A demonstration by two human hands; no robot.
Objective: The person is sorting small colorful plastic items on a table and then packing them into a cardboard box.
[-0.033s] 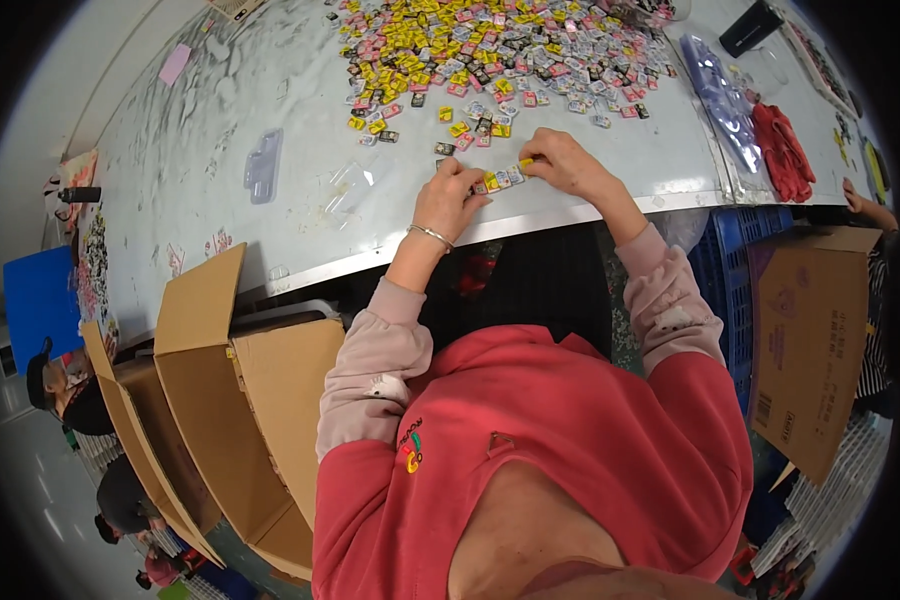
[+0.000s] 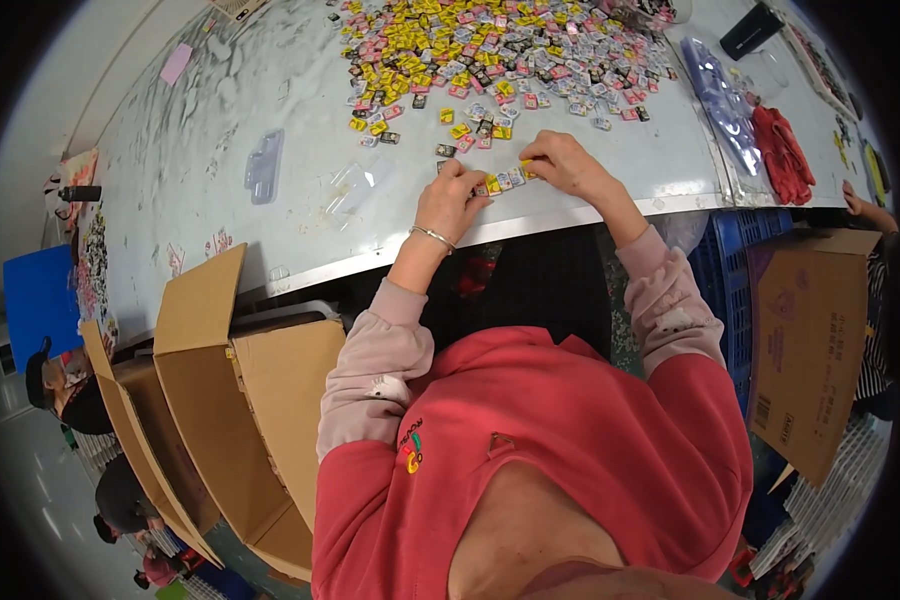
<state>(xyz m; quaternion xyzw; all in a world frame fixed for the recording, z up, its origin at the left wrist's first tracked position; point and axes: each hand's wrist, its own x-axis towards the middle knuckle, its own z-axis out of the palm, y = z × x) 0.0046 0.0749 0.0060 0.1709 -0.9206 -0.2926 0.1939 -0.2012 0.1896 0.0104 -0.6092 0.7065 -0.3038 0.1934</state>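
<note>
Upper centre, the left hand (image 2: 444, 206) and right hand (image 2: 571, 166) still pinch a yellow-and-white row of small rectangular pieces (image 2: 505, 181), keeping it together.

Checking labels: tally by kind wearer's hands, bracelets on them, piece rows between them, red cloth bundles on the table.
Wearer's hands (left hand, right hand): 2
Bracelet: 1
Row of small pieces: 1
Red cloth bundle: 1
Total: 5
</note>
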